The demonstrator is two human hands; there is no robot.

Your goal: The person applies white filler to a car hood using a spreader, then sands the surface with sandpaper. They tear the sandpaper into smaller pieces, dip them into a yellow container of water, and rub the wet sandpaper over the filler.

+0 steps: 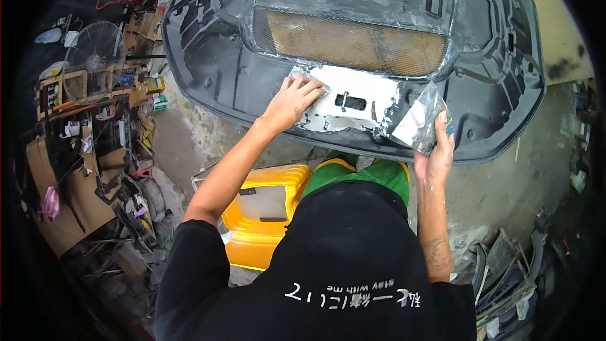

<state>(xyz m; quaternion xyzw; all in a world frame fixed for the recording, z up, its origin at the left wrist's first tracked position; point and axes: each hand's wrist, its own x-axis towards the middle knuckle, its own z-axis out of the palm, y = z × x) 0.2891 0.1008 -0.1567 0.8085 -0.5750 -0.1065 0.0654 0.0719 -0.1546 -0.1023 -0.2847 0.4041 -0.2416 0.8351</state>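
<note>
A large black car hood lies underside up in front of me, with a rusty mesh grille set across its middle. Below the mesh sits a shiny silver foil patch with a small slot in it. My left hand presses flat on the patch's left end, fingers spread. My right hand grips the loose, curled right end of the foil sheet near the hood's lower edge.
A yellow plastic container stands on the concrete floor below the hood. Cluttered shelves, a fan and cardboard fill the left side. Scrap car parts pile at the lower right.
</note>
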